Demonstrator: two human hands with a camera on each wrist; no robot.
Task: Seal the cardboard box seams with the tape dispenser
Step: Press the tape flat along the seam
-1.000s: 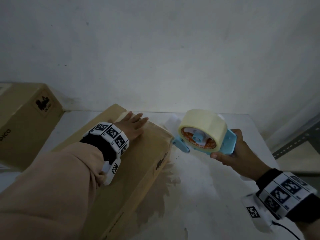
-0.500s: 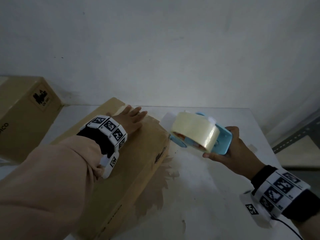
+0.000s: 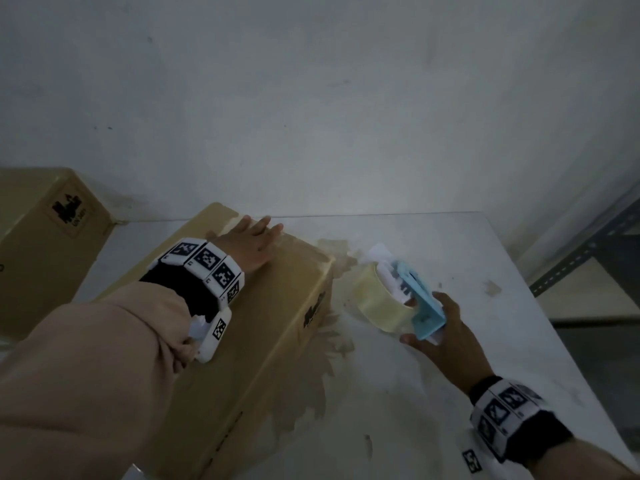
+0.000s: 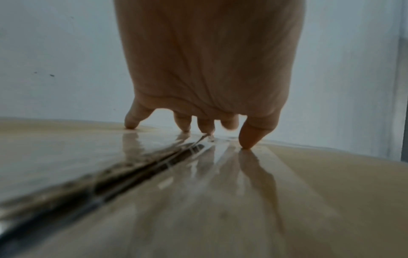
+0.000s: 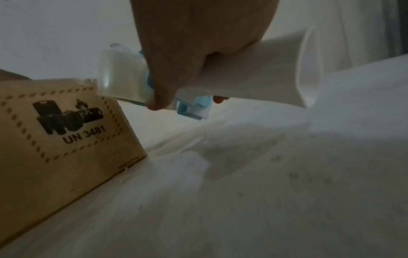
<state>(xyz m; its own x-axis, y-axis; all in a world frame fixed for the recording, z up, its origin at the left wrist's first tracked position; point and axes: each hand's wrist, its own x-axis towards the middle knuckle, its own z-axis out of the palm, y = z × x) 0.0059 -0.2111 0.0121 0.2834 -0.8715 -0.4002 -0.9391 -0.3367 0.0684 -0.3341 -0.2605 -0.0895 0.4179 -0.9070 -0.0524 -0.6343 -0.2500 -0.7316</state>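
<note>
A long cardboard box (image 3: 277, 323) lies on the white table (image 3: 433, 393), with clear tape shining along its top seam (image 4: 154, 167). My left hand (image 3: 251, 245) presses flat on the far end of the box top, fingertips (image 4: 248, 139) spread on the tape. My right hand (image 3: 446, 330) grips a light blue tape dispenser (image 3: 420, 301) holding a clear tape roll (image 3: 375, 301), low over the table just right of the box's far end. In the right wrist view the roll (image 5: 121, 78) is level with the box's top edge (image 5: 66, 82).
A second cardboard box (image 3: 45, 244) stands at the left against the grey wall. A metal shelf frame (image 3: 588, 251) is beyond the table's right edge. Brownish stains (image 3: 311, 386) mark the tabletop beside the box.
My right hand has tipped the dispenser over and lowered it toward the table, right of the box. The left hand stays pressed on the box top.
</note>
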